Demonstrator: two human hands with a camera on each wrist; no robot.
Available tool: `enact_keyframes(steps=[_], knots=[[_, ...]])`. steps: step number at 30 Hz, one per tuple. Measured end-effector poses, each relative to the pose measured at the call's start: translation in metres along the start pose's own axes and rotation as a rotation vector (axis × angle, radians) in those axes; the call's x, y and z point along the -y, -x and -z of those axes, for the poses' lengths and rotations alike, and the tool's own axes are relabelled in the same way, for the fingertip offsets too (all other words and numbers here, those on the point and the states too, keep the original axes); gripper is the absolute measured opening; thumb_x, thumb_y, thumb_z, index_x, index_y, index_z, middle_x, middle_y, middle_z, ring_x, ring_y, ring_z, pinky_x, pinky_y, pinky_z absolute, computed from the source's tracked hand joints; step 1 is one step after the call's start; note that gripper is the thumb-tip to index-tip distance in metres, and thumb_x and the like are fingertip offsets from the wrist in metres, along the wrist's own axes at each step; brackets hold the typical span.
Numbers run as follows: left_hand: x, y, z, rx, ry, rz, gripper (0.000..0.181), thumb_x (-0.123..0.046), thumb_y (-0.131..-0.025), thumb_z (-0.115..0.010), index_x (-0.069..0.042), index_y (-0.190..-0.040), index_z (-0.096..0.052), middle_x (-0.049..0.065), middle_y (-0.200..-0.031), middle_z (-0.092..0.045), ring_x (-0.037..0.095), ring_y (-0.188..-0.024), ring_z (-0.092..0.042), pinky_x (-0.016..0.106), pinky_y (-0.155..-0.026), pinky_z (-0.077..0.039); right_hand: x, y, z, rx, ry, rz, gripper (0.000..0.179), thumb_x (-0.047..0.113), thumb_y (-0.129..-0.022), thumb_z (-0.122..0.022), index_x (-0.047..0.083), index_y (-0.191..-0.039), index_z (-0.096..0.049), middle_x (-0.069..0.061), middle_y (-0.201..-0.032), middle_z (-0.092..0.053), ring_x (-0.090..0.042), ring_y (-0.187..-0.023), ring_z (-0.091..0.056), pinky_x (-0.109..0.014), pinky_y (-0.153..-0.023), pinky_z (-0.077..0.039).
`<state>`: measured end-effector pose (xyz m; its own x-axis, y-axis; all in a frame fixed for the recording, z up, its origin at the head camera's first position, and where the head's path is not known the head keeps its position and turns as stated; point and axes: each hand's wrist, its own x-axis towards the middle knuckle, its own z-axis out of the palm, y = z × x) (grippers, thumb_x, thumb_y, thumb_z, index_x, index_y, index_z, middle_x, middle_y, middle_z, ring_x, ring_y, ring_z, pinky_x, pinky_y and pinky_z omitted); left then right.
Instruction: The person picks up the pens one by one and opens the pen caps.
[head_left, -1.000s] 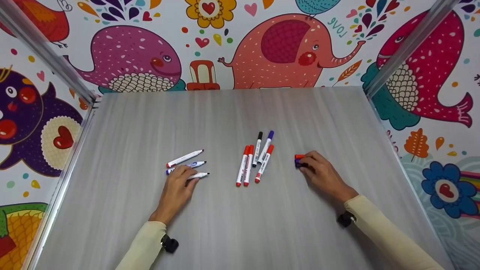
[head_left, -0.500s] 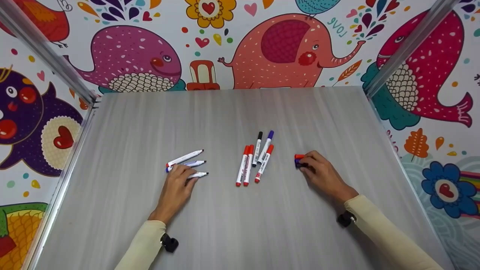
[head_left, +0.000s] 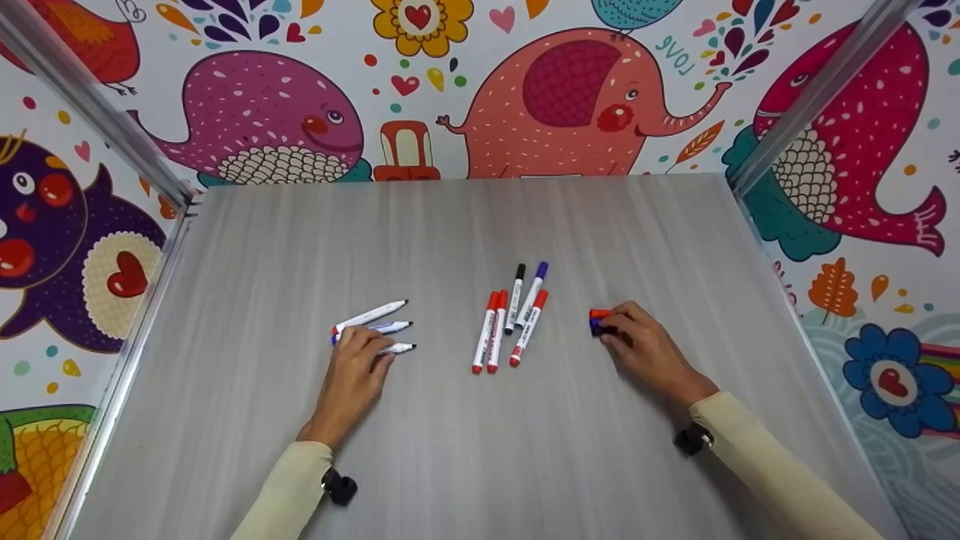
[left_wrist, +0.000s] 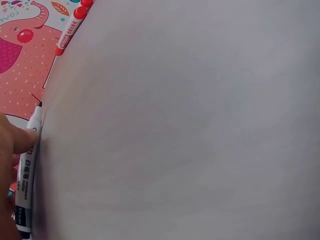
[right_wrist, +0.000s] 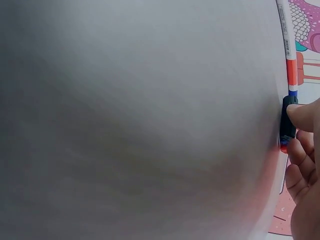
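My left hand [head_left: 349,386] pinches an uncapped black marker [left_wrist: 27,172], its bare tip pointing right in the head view. Just beyond it lie two more uncapped markers, one with a red end [head_left: 375,315] and one with a blue end [head_left: 391,327]. Over to the right, my right hand [head_left: 652,356] holds a black marker cap [right_wrist: 288,119] between thumb and fingers. A red cap [head_left: 598,313] and a blue cap [head_left: 595,327] show side by side at its fingertips, partly covered by the hand.
Between the hands lie several capped markers: red ones [head_left: 484,334], a black one [head_left: 514,300] and a blue one [head_left: 532,297]. The grey wood-grain table [head_left: 450,465] ends at a wall [head_left: 420,97] painted with cartoon animals. Metal posts [head_left: 817,97] stand at its back corners.
My left hand has drawn the black marker very slightly left and toward the other two uncapped markers. My right hand has stayed in place.
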<state>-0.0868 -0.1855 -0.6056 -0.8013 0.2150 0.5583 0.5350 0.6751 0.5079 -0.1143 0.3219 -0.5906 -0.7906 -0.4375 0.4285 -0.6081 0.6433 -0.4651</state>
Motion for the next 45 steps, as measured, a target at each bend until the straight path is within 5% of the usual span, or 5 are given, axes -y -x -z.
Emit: enact_keyframes(steps=[14,28,35,45], knots=[[-0.013,-0.005,0.004,-0.013,-0.022,-0.054,0.021,0.009,-0.086,-0.085,0.003,-0.106,-0.08,0.013,-0.106,-0.07,0.034,-0.107,-0.061,0.047,-0.096,-0.047,0.007,-0.004,0.005,-0.031,-0.01,0.008,0.025,-0.005,-0.089,-0.088,0.0,-0.111,-0.079,-0.013,-0.113,-0.067,-0.024,-0.103,-0.069,-0.013,-0.094,-0.047],[-0.039,-0.012,0.001,0.067,0.042,-0.022,0.033,0.004,-0.089,-0.088,-0.001,-0.12,-0.079,0.008,-0.113,-0.07,0.027,-0.113,-0.062,0.042,-0.096,-0.053,0.015,-0.016,0.003,-0.048,-0.055,0.055,0.024,-0.004,-0.092,-0.086,-0.002,-0.114,-0.078,-0.012,-0.113,-0.068,-0.025,-0.101,-0.067,-0.022,-0.089,-0.05],[-0.051,-0.012,-0.002,0.095,0.062,-0.041,0.035,0.004,-0.089,-0.088,-0.001,-0.123,-0.078,0.007,-0.113,-0.069,0.025,-0.113,-0.061,0.041,-0.095,-0.055,0.022,-0.023,0.0,-0.032,-0.067,0.021,0.021,-0.001,-0.095,-0.085,-0.002,-0.115,-0.078,-0.011,-0.116,-0.068,-0.023,-0.106,-0.067,-0.017,-0.094,-0.049],[-0.065,-0.011,-0.013,0.151,0.129,-0.031,0.037,0.004,-0.089,-0.089,-0.001,-0.124,-0.078,0.006,-0.115,-0.07,0.023,-0.113,-0.062,0.04,-0.096,-0.056,0.032,-0.039,-0.006,0.001,-0.054,0.009,0.022,0.0,-0.093,-0.087,0.001,-0.114,-0.079,-0.01,-0.116,-0.068,-0.023,-0.105,-0.064,-0.026,-0.096,-0.054]])
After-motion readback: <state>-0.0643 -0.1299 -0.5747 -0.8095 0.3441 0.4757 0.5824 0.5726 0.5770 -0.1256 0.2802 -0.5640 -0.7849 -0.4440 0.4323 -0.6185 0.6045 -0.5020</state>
